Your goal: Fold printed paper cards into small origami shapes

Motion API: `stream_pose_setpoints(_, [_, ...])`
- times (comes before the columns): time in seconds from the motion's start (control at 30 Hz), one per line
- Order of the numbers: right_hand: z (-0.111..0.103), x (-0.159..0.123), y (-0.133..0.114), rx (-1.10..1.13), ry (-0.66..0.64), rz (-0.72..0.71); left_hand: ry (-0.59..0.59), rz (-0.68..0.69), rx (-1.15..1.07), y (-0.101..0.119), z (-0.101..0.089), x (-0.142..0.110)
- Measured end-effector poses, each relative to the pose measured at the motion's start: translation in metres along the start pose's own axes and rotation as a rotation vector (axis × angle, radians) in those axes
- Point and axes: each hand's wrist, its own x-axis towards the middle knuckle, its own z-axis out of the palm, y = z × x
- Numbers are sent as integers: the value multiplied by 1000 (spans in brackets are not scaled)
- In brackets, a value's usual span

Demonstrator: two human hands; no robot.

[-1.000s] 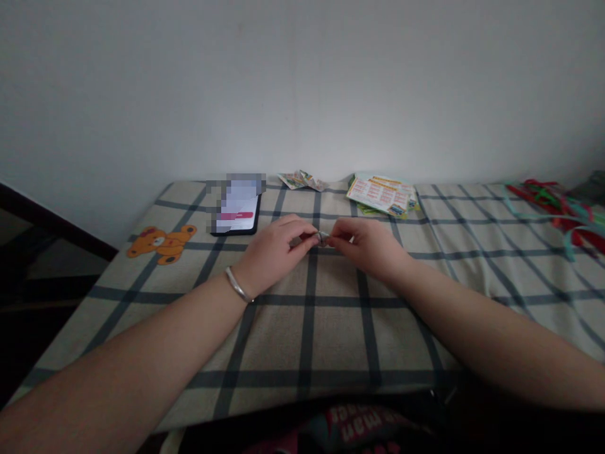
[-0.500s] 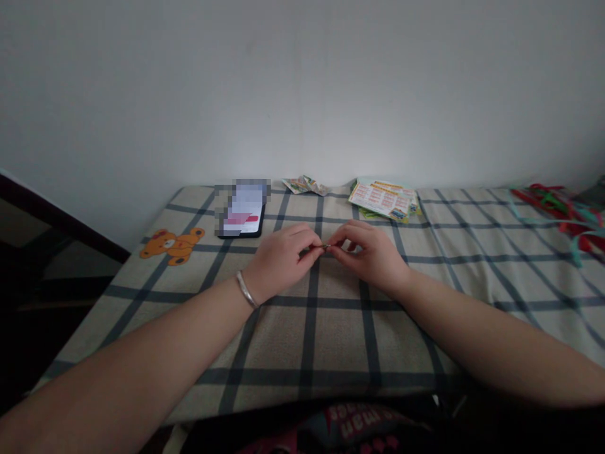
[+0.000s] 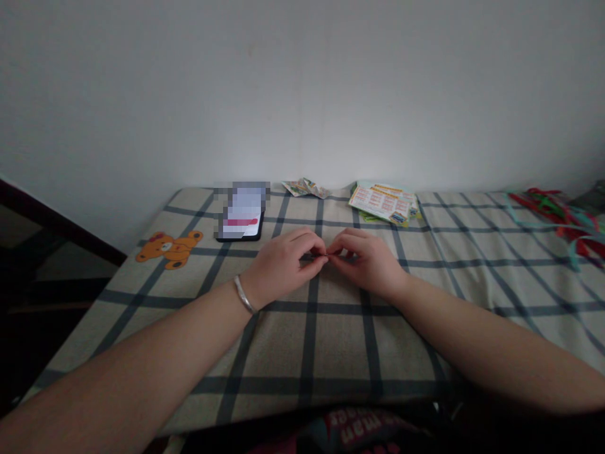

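My left hand (image 3: 288, 261), with a silver bangle (image 3: 244, 294) at its wrist, is closed in a pinch. Facing it, my right hand (image 3: 368, 261) pinches too, and the fingertips of both meet above the checked tablecloth (image 3: 331, 340). Something small and thin sits between the fingertips; it is mostly hidden, so its kind cannot be made out. Beyond my left hand lies a phone (image 3: 243, 214) with a lit screen.
A stack of printed cards (image 3: 384, 202) and a crumpled wrapper (image 3: 306, 187) lie by the wall (image 3: 302, 94). An orange bear cutout (image 3: 170, 249) is at the left. Red, green and pale blue ribbons (image 3: 562, 214) lie at the far right.
My fingertips have drawn closer together and cover more of the small thing, which showed slightly before. The whole view has shifted a little.
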Motion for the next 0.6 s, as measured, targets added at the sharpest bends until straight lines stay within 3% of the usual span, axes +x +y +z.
stream_pose_setpoints(0.6, [-4, 1, 1, -63, -53, -80, -56, -21, -26, 2, -1, 2])
